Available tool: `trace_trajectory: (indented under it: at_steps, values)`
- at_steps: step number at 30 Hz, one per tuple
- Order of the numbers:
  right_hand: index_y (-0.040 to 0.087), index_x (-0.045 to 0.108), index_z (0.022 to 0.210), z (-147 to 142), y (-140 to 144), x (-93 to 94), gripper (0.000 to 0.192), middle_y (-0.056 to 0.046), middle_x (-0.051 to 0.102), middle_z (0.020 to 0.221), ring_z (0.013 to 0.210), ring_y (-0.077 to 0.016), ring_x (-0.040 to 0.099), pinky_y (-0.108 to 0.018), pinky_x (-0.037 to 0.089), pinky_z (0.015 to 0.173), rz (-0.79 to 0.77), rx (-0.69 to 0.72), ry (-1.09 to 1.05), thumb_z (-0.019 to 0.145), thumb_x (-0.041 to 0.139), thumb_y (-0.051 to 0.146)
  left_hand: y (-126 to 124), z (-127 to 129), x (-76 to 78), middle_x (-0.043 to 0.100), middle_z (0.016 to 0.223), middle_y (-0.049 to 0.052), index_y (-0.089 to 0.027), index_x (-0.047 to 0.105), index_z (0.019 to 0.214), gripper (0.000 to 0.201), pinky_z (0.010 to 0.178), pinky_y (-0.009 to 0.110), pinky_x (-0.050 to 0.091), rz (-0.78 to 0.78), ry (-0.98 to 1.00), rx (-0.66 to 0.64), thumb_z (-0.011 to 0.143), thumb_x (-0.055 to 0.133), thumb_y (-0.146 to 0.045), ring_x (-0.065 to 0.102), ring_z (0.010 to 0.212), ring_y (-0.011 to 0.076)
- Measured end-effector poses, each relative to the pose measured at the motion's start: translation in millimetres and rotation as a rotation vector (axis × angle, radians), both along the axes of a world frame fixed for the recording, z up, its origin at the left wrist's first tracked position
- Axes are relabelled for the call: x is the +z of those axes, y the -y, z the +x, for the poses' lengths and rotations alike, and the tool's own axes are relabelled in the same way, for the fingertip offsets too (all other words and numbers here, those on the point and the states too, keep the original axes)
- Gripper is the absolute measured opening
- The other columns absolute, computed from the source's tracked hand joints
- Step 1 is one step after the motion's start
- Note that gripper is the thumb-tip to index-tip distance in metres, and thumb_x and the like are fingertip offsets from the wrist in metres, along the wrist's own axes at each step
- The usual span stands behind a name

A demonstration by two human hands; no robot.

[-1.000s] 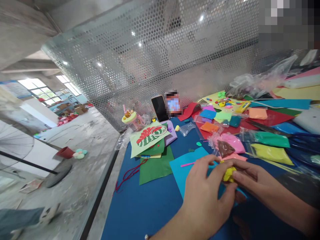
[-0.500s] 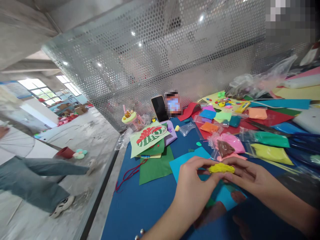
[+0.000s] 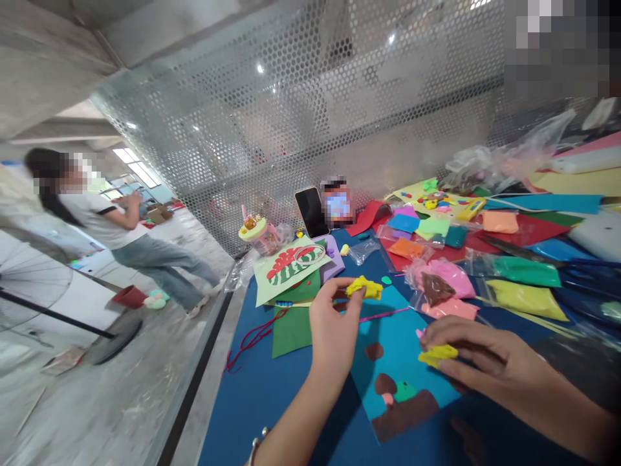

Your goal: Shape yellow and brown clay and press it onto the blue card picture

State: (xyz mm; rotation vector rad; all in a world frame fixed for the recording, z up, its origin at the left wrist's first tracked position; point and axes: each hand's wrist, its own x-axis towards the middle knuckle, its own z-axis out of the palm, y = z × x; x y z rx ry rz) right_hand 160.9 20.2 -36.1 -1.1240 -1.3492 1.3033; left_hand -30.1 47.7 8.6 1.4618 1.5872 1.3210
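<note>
My left hand [image 3: 334, 327] is raised over the table and pinches a torn-off lump of yellow clay [image 3: 365, 287] between thumb and fingertips. Lower to the right, my right hand [image 3: 478, 359] holds a second, flatter piece of yellow clay [image 3: 438, 354] against a light blue paper sheet [image 3: 398, 353]. That sheet carries brown clay shapes [image 3: 400, 412] and a small green blob [image 3: 405, 391]. A thin pink strip [image 3: 383, 315] lies across the sheet's top between my hands.
Bags of coloured clay lie at right: pink with brown [image 3: 444, 279], green [image 3: 526, 270], yellow [image 3: 526, 298]. A watermelon collage [image 3: 288, 266], green paper [image 3: 294, 323], red cord [image 3: 252, 336], phone [image 3: 312, 211] and cup [image 3: 257, 233] stand by the perforated metal screen [image 3: 310, 116]. A person [image 3: 126, 239] stands at left.
The single yellow lump held between both hands has been pulled into two pieces; my left hand rose up and left with one. A person walked into view at left.
</note>
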Motion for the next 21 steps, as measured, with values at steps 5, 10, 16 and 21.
trace_trajectory:
  at_steps: [5, 10, 16, 21]
  values:
    - [0.028, 0.073, 0.074, 0, 4, 1.0, 0.018, -0.005, 0.051, 0.093, 0.078, -0.0197, 0.059, -0.023, 0.055, 0.054, 0.102, -0.046, -0.018, 0.067, 0.078, 0.044, 22, 26, -2.1, 0.069, 0.084, 0.001, -0.019, 0.069, 0.083, 0.013, 0.073, 0.024, 0.053, 0.04, -0.03, -0.198, 0.076, 0.063, -0.01, 0.065, 0.079, 0.013]
    - [0.031, 0.062, 0.096, 2, -2, -6.3, 0.038, -0.003, 0.059, 0.1, 0.092, -0.0221, 0.062, -0.025, 0.057, 0.068, 0.121, -0.185, -0.159, 0.064, 0.082, 0.037, 39, 44, -1.1, 0.071, 0.091, 0.002, -0.02, 0.071, 0.094, 0.019, 0.072, 0.023, 0.054, 0.066, 0.033, -0.348, 0.078, 0.063, -0.013, 0.065, 0.084, 0.0144]
    - [0.023, 0.066, 0.08, 7, -12, -7.2, 0.032, -0.004, 0.069, 0.076, 0.075, -0.0237, 0.068, -0.03, 0.057, 0.067, -0.045, -0.047, -0.141, 0.061, 0.083, 0.042, 37, 41, -1.3, 0.071, 0.093, 0.002, -0.021, 0.07, 0.096, 0.029, 0.074, 0.028, 0.054, 0.045, -0.05, -0.347, 0.068, 0.076, -0.015, 0.065, 0.082, 0.0161]
    - [0.02, 0.065, 0.063, 4, -8, -4.2, 0.033, 0.0, 0.061, 0.058, 0.053, -0.0161, 0.059, -0.024, 0.048, 0.045, -0.123, 0.022, -0.219, 0.055, 0.086, 0.044, 37, 39, -3.2, 0.071, 0.076, -0.001, -0.022, 0.072, 0.077, 0.014, 0.069, 0.027, 0.051, 0.012, -0.123, -0.299, 0.067, 0.079, -0.016, 0.063, 0.071, 0.0147]
